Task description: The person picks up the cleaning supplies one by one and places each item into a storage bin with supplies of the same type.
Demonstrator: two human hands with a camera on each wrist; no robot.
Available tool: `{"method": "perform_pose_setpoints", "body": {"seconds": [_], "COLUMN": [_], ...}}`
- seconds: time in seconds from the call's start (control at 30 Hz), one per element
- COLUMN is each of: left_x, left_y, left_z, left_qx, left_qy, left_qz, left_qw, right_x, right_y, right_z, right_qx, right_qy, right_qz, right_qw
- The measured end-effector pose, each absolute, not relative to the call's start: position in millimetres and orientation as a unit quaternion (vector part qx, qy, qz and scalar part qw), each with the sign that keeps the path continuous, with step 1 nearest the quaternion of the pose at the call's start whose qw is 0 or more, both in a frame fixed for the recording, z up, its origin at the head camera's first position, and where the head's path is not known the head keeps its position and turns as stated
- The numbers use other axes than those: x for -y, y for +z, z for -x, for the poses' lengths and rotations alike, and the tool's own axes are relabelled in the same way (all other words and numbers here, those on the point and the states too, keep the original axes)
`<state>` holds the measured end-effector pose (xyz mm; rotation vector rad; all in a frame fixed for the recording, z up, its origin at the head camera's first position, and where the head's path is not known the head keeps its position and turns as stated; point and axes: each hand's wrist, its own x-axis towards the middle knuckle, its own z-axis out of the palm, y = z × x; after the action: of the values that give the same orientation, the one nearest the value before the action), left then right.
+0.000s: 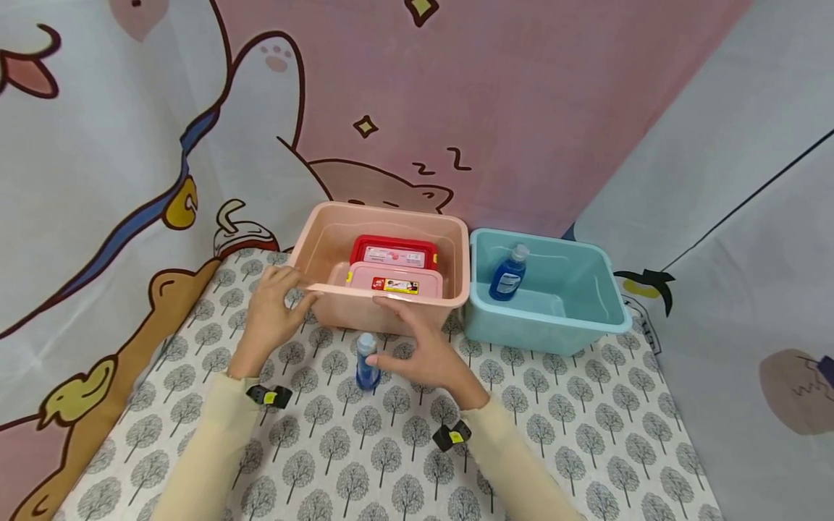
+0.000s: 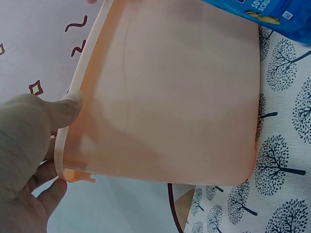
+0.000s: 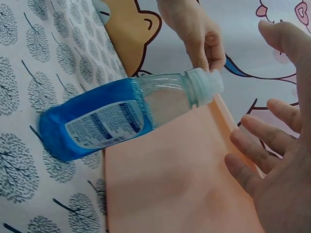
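My left hand (image 1: 270, 311) grips the peach plastic bin (image 1: 348, 310) at its front left corner. In the left wrist view the thumb lies on one side of the rim, with the fingers around the other. A small clear-capped bottle of blue liquid (image 1: 368, 373) stands upright on the cloth before the bin; its label shows in the right wrist view. To the right of this bottle, my right hand (image 1: 426, 351) holds nothing, its fingers spread and reaching toward the bin's front rim. Inside the bin lie a red-lidded box (image 1: 396, 244) and a pink-lidded box (image 1: 365, 278) with yellow latches.
Right beside the peach bin stands a light blue bin (image 1: 521, 329), with another bottle of blue liquid (image 1: 507, 279) leaning inside. A tree-print cloth (image 1: 384, 456) covers the table. Cartoon-print curtains (image 1: 508, 94) hang behind and at both sides.
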<state>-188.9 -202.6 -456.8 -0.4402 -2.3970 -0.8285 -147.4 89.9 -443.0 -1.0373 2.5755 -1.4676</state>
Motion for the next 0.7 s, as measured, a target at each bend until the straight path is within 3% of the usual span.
{"method": "perform_pose_setpoints", "body": {"seconds": [0.43, 0.7], "left_x": [204.4, 203.8], "left_y": [-458.6, -460.3], "left_z": [190.9, 191.6], "left_qx": [0.891, 0.891], "left_qy": [-0.317, -0.315], "left_qz": [0.165, 0.164], "left_qw": [0.282, 0.284], "right_x": [-80.6, -75.6], "right_y": [-473.2, -493.1], "right_z": [142.2, 143.7], "right_qx": [-0.824, -0.819], "right_qy": [-0.483, -0.492], "right_qz": [0.281, 0.280], "right_qw": [0.090, 0.099]}}
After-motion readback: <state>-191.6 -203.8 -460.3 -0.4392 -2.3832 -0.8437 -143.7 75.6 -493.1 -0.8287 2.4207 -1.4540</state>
